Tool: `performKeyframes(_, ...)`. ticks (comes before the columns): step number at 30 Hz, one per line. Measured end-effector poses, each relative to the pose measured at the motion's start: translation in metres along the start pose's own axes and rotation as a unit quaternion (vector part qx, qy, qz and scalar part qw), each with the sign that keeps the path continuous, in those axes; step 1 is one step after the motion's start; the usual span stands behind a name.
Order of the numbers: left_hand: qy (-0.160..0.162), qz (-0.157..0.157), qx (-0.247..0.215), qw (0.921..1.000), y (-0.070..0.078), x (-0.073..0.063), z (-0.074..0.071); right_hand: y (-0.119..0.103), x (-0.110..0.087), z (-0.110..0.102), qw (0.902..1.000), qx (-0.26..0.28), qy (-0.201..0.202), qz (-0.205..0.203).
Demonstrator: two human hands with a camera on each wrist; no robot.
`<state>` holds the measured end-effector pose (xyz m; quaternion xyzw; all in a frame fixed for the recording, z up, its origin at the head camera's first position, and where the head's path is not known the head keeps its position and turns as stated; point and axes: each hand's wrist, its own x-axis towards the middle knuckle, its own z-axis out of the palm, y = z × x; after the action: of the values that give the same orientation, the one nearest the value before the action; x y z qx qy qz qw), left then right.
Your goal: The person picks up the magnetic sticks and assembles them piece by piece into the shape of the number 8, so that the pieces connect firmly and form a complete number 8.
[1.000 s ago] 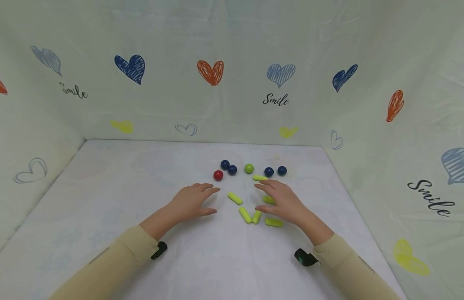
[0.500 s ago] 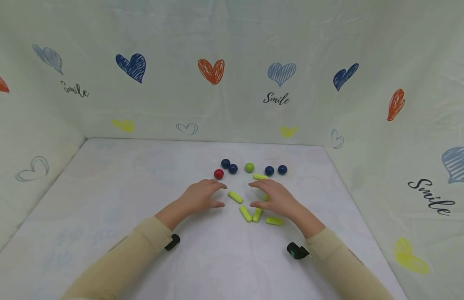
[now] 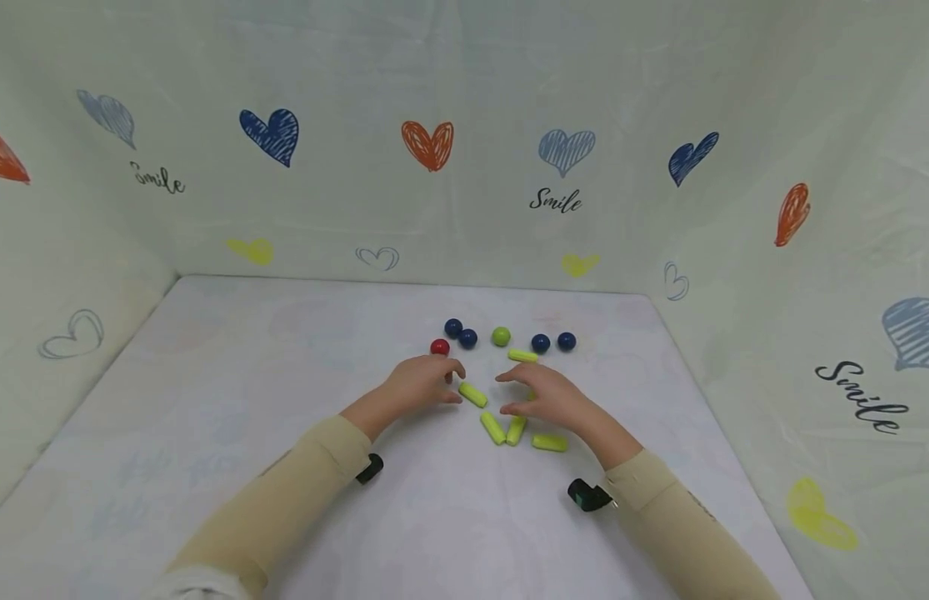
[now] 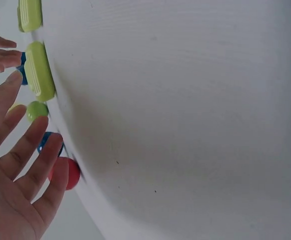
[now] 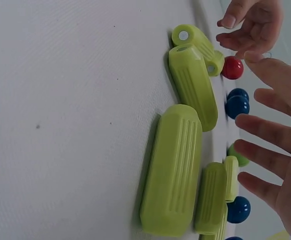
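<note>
My left hand (image 3: 417, 385) hovers beside a yellow-green ridged stick (image 3: 473, 395), thumb and fingers apart and holding nothing. Just behind it sits a red ball (image 3: 440, 347). My right hand (image 3: 552, 398) holds nothing either; its fingers are spread over another yellow-green stick (image 3: 534, 396) that it partly hides. Nearer to me lie three more sticks: one slanted (image 3: 492, 428), one upright in view (image 3: 516, 431) and one sideways (image 3: 550, 442). In the right wrist view, a stick near the top shows a round silvery end (image 5: 184, 35).
Along the back are two blue balls (image 3: 467, 338) side by side, a green ball (image 3: 501, 337) and two more blue balls (image 3: 541, 343). One stick (image 3: 522, 356) lies before them. A white cloth covers the table (image 3: 209, 400); heart-printed cloth walls (image 3: 464, 208) stand around it.
My left hand has moved right, toward the nearest stick, its fingers bending more. My right hand has shifted slightly left. The sticks and balls lie as before.
</note>
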<state>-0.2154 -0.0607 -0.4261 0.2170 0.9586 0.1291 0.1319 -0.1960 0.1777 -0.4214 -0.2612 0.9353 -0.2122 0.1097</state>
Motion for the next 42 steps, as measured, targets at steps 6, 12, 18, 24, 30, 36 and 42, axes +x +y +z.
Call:
performKeyframes(6,-0.017,-0.006,-0.011,0.9998,0.001,0.01,0.004,0.003,0.004,0.001,0.9998,0.014,-0.016,0.008)
performKeyframes(12,-0.033,-0.003,-0.005,0.9994,-0.001,0.018,0.012,0.004,0.008,0.005,0.9989,0.019,-0.037,0.021)
performKeyframes(18,-0.037,-0.001,0.004,0.9993,-0.002,0.021,0.012,0.003,0.011,0.005,0.9987,0.02,-0.044,0.018)
performKeyframes(24,-0.043,0.004,0.018,0.9989,0.0,0.022,0.012,0.003,0.013,0.005,0.9987,0.019,-0.045,0.016)
performKeyframes(30,-0.045,0.008,0.024,0.9987,0.001,0.022,0.012,0.004,0.014,0.004,0.9988,0.019,-0.043,0.014)
performKeyframes(36,-0.05,0.003,0.016,0.9986,0.002,0.018,0.009,0.004,0.016,0.001,0.9989,0.014,-0.042,0.014)
performKeyframes(42,-0.051,0.006,-0.001,0.9987,-0.001,0.012,0.003,0.005,0.019,-0.004,0.9991,0.009,-0.04,0.015)
